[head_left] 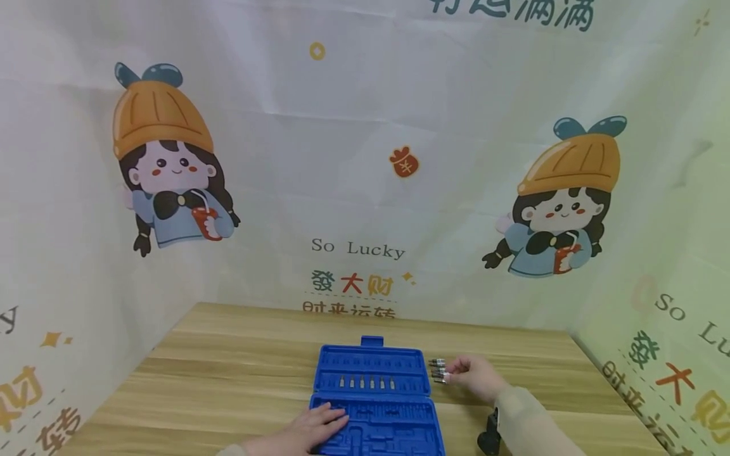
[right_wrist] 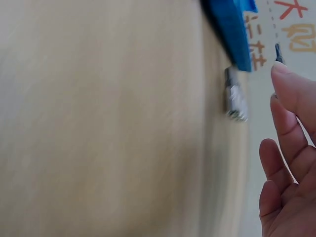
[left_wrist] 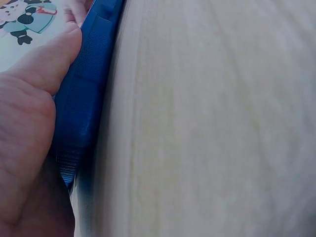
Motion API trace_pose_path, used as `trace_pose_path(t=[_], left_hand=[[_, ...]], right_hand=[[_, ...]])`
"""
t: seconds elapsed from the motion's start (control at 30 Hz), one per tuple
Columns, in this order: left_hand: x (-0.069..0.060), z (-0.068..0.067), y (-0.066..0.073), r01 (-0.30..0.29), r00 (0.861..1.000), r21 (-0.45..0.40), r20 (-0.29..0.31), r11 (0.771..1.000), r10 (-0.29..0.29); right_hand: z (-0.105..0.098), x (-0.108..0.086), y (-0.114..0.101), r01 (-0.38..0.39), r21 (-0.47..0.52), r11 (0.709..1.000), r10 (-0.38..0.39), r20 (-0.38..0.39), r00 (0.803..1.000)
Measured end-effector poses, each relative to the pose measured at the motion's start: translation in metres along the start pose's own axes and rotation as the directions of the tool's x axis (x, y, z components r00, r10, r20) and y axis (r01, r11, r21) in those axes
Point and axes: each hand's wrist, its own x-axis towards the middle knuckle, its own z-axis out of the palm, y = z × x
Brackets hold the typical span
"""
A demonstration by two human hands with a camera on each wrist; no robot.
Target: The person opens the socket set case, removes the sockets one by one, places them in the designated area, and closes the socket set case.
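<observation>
A blue case lies unfolded on the table, with several small metal bits upright in a row in its upper half. My left hand rests on the left edge of the lower half; in the left wrist view the thumb of that hand lies against the blue case side. Right of the case, my right hand is beside several loose bits. In the right wrist view, thumb and forefinger of this hand pinch one dark-tipped bit, above other bits on the table.
A black object is near my right sleeve at the table's front. The wooden table reaches back to a printed cloth that hangs behind it and at both sides.
</observation>
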Motion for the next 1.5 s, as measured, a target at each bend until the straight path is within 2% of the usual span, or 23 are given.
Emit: trace_pose_path(t=[0.13,0.27,0.43,0.6,0.7,0.8,0.83,0.93,1.03,1.07,1.23,1.5], left_hand=[[-0.002,-0.003,0.005,0.006,1.000,0.013,0.001,1.000,-0.006],[-0.004,-0.005,0.007,0.004,1.000,0.032,-0.002,0.999,-0.004],[-0.004,-0.005,0.008,0.016,1.000,0.023,0.003,1.000,-0.016],[-0.005,-0.004,0.008,0.051,0.999,-0.030,0.011,0.998,-0.051],[-0.004,-0.001,0.004,0.073,0.997,-0.059,0.015,0.996,-0.072],[-0.001,0.016,-0.017,0.069,0.998,-0.065,-0.001,0.995,-0.069],[-0.001,0.017,-0.019,0.064,0.998,-0.057,-0.002,0.996,-0.064],[0.000,0.015,-0.017,0.054,0.999,-0.034,-0.001,0.998,-0.054],[-0.003,-0.004,0.006,0.054,0.998,-0.014,0.020,0.998,-0.054],[-0.003,-0.006,0.009,0.059,0.998,-0.018,0.024,0.998,-0.059],[-0.003,-0.006,0.009,0.067,0.997,-0.043,0.042,0.997,-0.065],[-0.002,-0.003,0.007,0.074,0.997,-0.062,0.029,0.995,-0.073]], right_hand=[[0.000,-0.006,0.006,-0.031,0.007,0.999,0.031,0.017,0.999],[0.004,-0.007,0.009,-0.020,0.002,1.000,0.020,-0.006,1.000],[0.011,-0.007,0.007,-0.042,-0.106,0.994,0.034,-0.078,0.996],[0.016,-0.005,0.004,-0.074,-0.189,0.979,0.049,-0.131,0.990],[0.017,-0.004,0.001,-0.084,-0.208,0.974,0.054,-0.146,0.988],[0.018,-0.004,0.000,-0.104,-0.205,0.973,0.072,-0.157,0.985],[0.018,-0.003,0.000,-0.109,-0.205,0.973,0.076,-0.161,0.984],[0.019,-0.002,0.001,-0.116,-0.213,0.970,0.080,-0.170,0.982],[0.020,-0.002,0.002,-0.116,-0.221,0.968,0.076,-0.181,0.980],[0.020,-0.002,0.001,-0.116,-0.224,0.968,0.074,-0.184,0.980],[0.020,-0.004,0.000,-0.098,-0.228,0.969,0.052,-0.198,0.979],[0.019,-0.006,-0.002,-0.100,-0.214,0.972,0.051,-0.223,0.974]])
